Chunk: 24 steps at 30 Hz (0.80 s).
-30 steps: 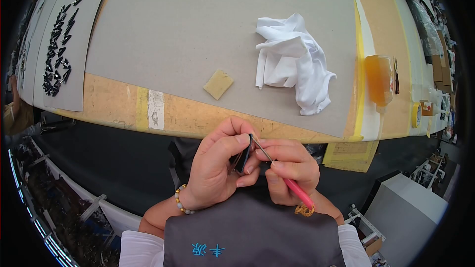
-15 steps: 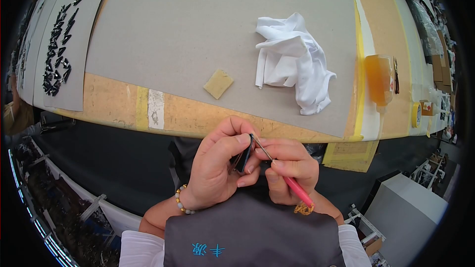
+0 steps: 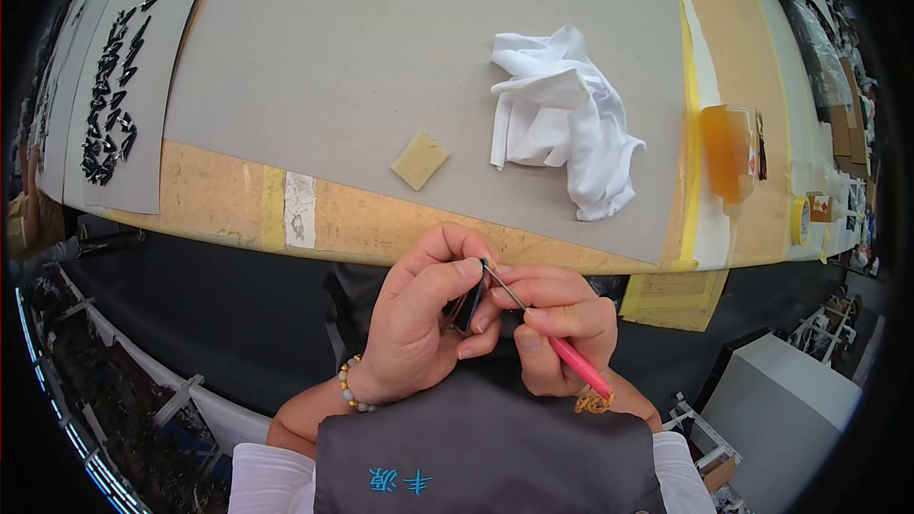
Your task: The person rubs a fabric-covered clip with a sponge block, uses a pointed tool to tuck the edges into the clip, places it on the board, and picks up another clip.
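The surface (image 3: 333, 57) is the largest thing I see, and it extends ahead of both grips. On it, beyond the right grip, a crumpled cloth (image 3: 571, 124) lies well apart from the fingers. The left grip (image 3: 411, 319) is clamped on the piece, and I notice no clear change in its pose. The right grip (image 3: 571, 319) is closed around the tool, and it has turned a little outward in the last half second. The tool (image 3: 576, 365) turned with it: its pink handle, behind the right grip, now points slightly more away from the left grip. The cord (image 3: 595, 404) at the handle's end moved the same way. Ahead of the left grip rests a pad (image 3: 419, 162), which neither hand touches. The piece (image 3: 473, 306), dark and partly hidden, is between the left grip's thumb and fingers. The tip (image 3: 486, 265) remains at its upper end; whether they really touch, I cannot tell. For the work, I judge this to be only a small correction of angle, with the place of work kept.
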Available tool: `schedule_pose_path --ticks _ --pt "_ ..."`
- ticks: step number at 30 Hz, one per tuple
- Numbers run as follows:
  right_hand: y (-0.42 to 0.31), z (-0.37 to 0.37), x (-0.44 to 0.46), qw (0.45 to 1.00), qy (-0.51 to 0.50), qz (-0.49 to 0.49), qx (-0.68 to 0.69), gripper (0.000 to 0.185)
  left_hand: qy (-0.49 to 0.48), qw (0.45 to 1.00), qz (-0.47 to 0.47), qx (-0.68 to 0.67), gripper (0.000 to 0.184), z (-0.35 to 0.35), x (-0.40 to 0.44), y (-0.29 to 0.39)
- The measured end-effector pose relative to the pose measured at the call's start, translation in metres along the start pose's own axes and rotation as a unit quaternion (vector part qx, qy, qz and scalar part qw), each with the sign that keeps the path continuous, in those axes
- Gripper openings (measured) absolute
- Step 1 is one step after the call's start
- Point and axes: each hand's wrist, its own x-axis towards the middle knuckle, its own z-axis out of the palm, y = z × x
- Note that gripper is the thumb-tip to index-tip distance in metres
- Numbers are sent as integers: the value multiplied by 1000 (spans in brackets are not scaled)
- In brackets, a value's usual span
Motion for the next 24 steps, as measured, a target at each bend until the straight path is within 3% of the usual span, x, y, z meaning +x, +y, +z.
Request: schedule_pose_path --ticks 13,24 --pt "-1 0 1 999 -13 -16 -43 32 19 1000 -1 -2 12 2 1 0" --pt "0 0 -1 1000 5 18 19 25 7 1000 14 -9 11 -1 0 -3"
